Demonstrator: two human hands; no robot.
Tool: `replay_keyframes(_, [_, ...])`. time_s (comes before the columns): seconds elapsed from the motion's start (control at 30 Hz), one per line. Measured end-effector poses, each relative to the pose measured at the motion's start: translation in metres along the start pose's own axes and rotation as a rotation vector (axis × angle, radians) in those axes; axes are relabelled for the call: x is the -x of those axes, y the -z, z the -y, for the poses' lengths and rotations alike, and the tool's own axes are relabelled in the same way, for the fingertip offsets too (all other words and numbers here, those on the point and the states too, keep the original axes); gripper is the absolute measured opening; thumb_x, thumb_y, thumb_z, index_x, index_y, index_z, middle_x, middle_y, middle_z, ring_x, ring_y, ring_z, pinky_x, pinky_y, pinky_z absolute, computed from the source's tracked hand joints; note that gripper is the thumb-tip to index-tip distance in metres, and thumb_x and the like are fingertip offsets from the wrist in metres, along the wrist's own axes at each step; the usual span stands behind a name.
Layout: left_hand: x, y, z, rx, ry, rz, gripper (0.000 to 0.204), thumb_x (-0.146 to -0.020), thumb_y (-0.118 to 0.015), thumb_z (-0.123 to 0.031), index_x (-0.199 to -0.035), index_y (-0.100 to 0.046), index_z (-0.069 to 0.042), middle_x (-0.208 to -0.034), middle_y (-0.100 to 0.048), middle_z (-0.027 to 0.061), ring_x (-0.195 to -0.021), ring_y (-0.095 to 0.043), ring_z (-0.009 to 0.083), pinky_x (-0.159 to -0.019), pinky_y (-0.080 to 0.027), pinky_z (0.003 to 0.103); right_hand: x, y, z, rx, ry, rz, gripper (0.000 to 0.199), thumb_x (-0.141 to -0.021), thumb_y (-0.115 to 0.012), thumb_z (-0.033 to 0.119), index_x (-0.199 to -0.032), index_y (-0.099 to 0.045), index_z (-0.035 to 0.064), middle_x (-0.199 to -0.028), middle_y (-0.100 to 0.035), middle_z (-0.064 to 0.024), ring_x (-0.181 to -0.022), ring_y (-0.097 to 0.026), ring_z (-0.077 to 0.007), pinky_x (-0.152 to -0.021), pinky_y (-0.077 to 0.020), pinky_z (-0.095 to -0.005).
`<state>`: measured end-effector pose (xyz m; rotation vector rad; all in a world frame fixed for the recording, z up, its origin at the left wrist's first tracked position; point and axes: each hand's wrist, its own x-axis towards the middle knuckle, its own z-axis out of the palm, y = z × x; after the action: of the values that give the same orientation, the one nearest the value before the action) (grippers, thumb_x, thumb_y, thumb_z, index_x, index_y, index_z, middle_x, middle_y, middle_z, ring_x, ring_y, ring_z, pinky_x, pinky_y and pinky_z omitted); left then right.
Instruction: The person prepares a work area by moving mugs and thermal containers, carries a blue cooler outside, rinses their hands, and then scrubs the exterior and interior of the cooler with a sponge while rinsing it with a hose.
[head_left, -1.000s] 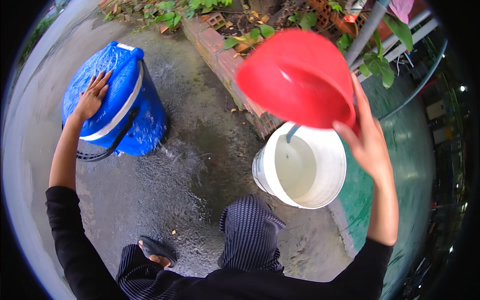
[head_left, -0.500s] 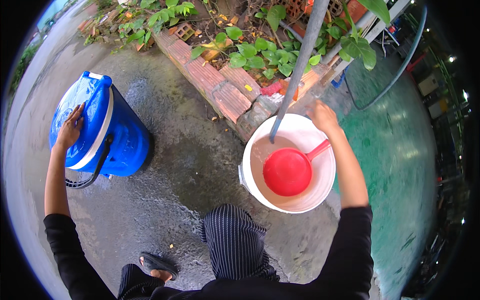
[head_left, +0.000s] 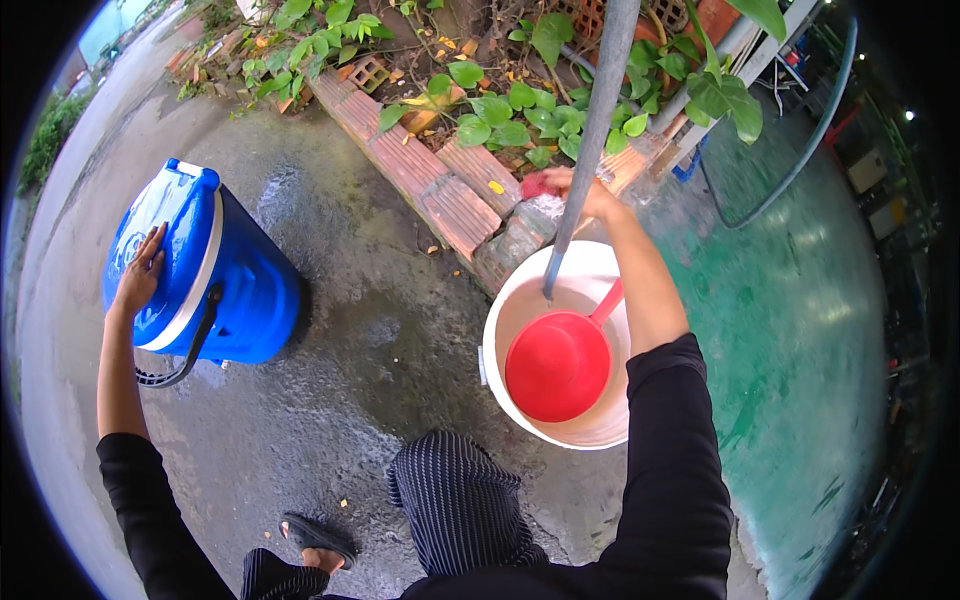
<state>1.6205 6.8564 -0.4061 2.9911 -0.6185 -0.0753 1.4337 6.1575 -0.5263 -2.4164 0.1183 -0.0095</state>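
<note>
My left hand (head_left: 143, 272) lies with fingers stretched out on the wet lid of a blue cooler jug (head_left: 245, 290), which has a white rim band and a black carry handle. Past the white bucket, my right hand (head_left: 596, 197) reaches to the brick edge, its fingers closed on a red scrubbing pad (head_left: 538, 186); a grey pipe partly covers the hand. Below my right forearm stands the white bucket (head_left: 500, 400) of cloudy water. A red dipper (head_left: 558, 366) floats in it, handle toward my forearm.
The grey pipe (head_left: 600, 110) slants down into the bucket. Low brick edging (head_left: 440, 190) borders a bed of leafy plants (head_left: 500, 110). Wet concrete (head_left: 370, 330) lies between cooler jug and bucket; a green floor (head_left: 770, 330) and a hose (head_left: 800, 165) are at right.
My right hand has moved left from beside the bucket's far rim onto the red pad. The dipper has shifted slightly in the bucket. My left hand stays on the lid.
</note>
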Motion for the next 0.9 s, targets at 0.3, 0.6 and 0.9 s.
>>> replay_keyframes(0.3, [0.001,-0.011,0.034,-0.016,-0.007,-0.043,0.045,-0.091,-0.039,-0.023,-0.135,-0.031,-0.022,-0.139,-0.029,0.0119,-0.129,-0.025,0.0303,-0.107,-0.019,0.036,0.043,0.053,0.053,-0.599,-0.267,-0.526,0.036,-0.068,-0.074,0.016,-0.098,-0.061,-0.0003,-0.09,-0.063,-0.0077,-0.078,-0.06,-0.016,-0.071,-0.0487,-0.0271])
replay_keyframes(0.6, [0.015,0.025,0.086,0.573,-0.157,-0.269,0.053,-0.086,-0.051,-0.033,-0.133,-0.033,-0.02,-0.12,-0.05,0.0179,-0.112,-0.047,0.0343,-0.096,-0.036,0.038,0.054,-0.04,0.345,-0.716,0.168,-0.773,0.05,-0.079,-0.055,0.012,-0.127,-0.041,0.0054,-0.102,-0.058,-0.007,-0.085,-0.057,-0.014,-0.068,-0.0482,-0.0246])
replay_keyframes(0.9, [-0.004,-0.041,0.259,0.622,0.329,-0.182,0.06,-0.088,-0.032,-0.051,-0.128,-0.038,-0.006,-0.127,-0.041,0.0218,-0.121,-0.037,0.0346,-0.099,-0.031,0.037,-0.072,-0.398,0.599,0.348,0.671,-0.037,0.058,-0.089,-0.036,0.039,-0.136,-0.024,0.0062,-0.14,-0.025,-0.0139,-0.131,-0.02,-0.0294,-0.103,-0.01,-0.0551])
